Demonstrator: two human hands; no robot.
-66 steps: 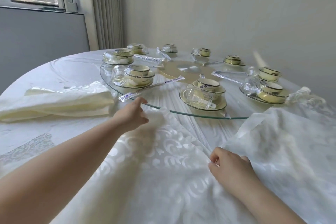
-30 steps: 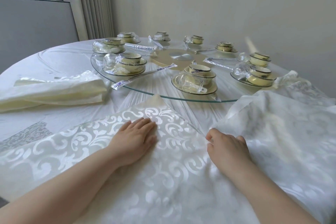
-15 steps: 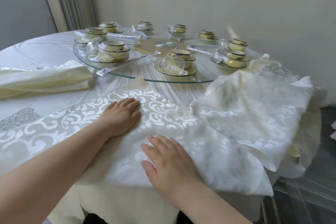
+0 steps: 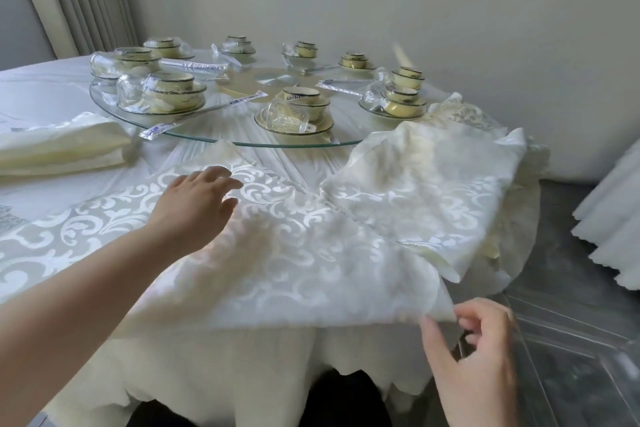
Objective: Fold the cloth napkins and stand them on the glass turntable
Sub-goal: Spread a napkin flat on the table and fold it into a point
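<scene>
A white damask napkin (image 4: 287,253) lies spread flat at the near table edge. My left hand (image 4: 197,204) rests on its far left part with relaxed fingers. My right hand (image 4: 474,357) is at the napkin's near right corner, which juts past the table edge. Thumb and curled fingers pinch that corner. The glass turntable (image 4: 221,139) stands beyond the napkin and carries several wrapped bowl and saucer sets. More unfolded napkins (image 4: 433,184) are heaped to the right.
A folded cream cloth (image 4: 62,149) lies at the left on the white tablecloth. Wrapped chopstick packets (image 4: 156,130) stick out over the turntable rim. A clear chair back (image 4: 571,340) and a draped cloth (image 4: 616,218) are to the right, and the wall is behind.
My right hand slid off the napkin's surface to its near right corner and curled onto it. My left hand's fingers lifted and spread a little. The view swung right.
</scene>
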